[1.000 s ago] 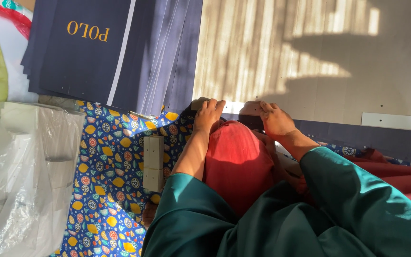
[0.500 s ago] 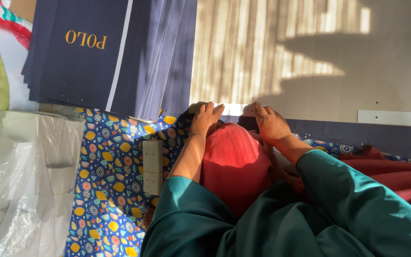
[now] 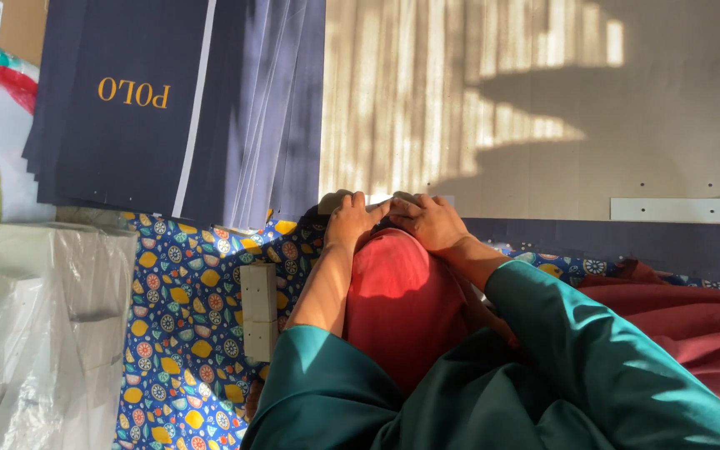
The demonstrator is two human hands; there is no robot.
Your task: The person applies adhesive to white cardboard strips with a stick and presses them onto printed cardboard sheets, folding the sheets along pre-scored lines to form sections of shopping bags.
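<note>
At nine o'clock lies a heap of clear plastic wrapping (image 3: 35,333), slumped over the edge of a patterned cloth (image 3: 185,333) printed with yellow and red shapes on blue. Above it, toward eleven o'clock, a fanned stack of dark navy card sheets (image 3: 152,108) rests flat, probably kept there within easy reach. A small pale block (image 3: 258,323) sits on the cloth just left of the person's forearm.

At the centre the left hand (image 3: 350,218) presses down, fingers curled over a pale folded piece (image 3: 339,200) whose edge shows at its fingertips — bent onto it rather than spread. The right hand (image 3: 428,221) sits touching it at one o'clock of the red-clad knee (image 3: 397,300), fingers likewise bent and bearing down; whether they pinch the piece or only hold it flat I cannot tell. The two hands meet over the knee, seemingly using it as a firm rest.

Toward three o'clock a white strip (image 3: 681,209) lies on the sunlit floor (image 3: 543,83) — beside a dark navy band (image 3: 627,242).
</note>
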